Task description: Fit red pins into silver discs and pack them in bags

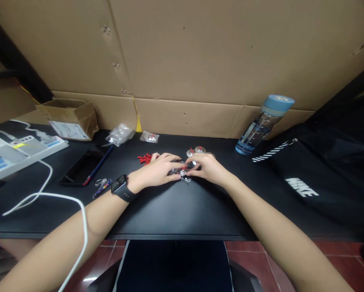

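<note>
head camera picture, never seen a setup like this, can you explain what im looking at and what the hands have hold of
There is no robot here: these are a person's own bare left hand and right hand. The single view comes from a camera worn on that person's head, looking forward and down.

Both hands are at a small clear packet with something silvery and red; fingers cover part of it, so I can't tell which hand grips it.

On the black table, silvery discs lie just beyond the hands, and a red bundle beside the left one. Farther out are a water bottle and a black bag.
</note>
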### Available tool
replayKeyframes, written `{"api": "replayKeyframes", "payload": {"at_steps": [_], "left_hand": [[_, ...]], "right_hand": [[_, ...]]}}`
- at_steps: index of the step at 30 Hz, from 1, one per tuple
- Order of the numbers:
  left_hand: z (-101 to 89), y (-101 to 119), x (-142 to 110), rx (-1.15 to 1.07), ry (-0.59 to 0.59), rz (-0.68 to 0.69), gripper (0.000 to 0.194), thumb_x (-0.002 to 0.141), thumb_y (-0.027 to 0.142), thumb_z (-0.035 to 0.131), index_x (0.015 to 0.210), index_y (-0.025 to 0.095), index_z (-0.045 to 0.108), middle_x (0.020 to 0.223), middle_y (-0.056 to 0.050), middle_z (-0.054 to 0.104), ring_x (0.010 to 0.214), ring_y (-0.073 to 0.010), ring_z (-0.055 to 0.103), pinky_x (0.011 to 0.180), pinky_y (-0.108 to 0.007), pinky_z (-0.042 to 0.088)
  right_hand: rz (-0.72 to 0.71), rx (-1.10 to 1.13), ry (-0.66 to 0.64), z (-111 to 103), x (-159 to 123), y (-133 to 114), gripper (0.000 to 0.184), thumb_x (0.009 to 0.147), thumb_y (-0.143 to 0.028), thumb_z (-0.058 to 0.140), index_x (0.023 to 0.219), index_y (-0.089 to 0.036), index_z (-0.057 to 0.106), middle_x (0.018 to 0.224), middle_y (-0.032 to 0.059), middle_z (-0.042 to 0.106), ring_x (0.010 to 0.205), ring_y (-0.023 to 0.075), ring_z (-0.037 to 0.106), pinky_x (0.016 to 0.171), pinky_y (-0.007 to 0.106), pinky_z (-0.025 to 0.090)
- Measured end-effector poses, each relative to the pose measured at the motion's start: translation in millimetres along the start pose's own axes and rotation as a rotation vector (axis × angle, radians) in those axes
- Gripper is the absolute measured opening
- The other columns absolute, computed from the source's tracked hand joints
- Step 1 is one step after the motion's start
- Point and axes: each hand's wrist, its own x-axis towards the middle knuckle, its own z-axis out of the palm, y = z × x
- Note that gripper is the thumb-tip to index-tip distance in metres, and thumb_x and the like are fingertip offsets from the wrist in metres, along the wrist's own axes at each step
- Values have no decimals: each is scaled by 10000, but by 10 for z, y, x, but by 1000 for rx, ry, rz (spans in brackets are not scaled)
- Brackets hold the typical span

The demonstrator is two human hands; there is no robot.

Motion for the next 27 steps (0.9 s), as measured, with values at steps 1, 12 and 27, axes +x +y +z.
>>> {"api": "replayKeyframes", "payload": {"at_steps": [1,12,27], "left_hand": [[2,5,2,-6,0,9,425,1047,579,538,1424,416,646,1569,-72,561,1412,-359,482,1037,-504,354],[10,12,17,-27,-9,41,437,1034,534,592,1446,395,634,1543,-65,589,1357,-348,546,1024,-460,388],[-44,-2,45,-104,21,65,470,896,485,795,1299,305,635,1440,-74,652,1309,-321,592,1006,-418,335]], "right_hand": [[-4,-3,0,0,2,-6,263,834,-255,885,1030,-188,725,1079,63,766,757,178,792,727,259,592],[-63,-84,72,68,23,1,333,784,-246,927,1044,-175,733,1011,57,716,683,137,679,660,257,574],[-155,-55,67,61,-8,1,367,841,-198,857,1180,-202,716,1180,88,706,738,149,707,716,286,602]]}}
